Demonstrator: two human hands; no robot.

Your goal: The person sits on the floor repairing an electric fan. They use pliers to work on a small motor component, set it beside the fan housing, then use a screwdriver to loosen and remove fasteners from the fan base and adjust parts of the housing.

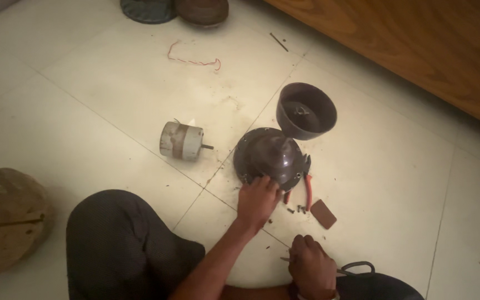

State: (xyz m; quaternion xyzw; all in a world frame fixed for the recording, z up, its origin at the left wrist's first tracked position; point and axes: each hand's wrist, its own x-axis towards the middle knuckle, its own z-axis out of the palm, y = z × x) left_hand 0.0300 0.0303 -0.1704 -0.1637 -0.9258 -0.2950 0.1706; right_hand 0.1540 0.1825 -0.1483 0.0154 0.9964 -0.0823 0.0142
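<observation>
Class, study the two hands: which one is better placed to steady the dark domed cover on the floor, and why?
Probably the left hand: its fingers already rest on the domed cover's near edge. The right hand is farther back, closed around scissors.

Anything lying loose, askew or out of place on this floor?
Yes. Small screws and dark grit lie scattered on the tile by the brown domed cover; a motor lies on its side, and a red string is strewn farther off.

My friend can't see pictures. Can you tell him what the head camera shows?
A person sits on a tiled floor, left hand on a dark domed cover, right hand gripping scissors. A dark bowl-shaped cup, small grey motor and red-handled pliers lie nearby.
</observation>
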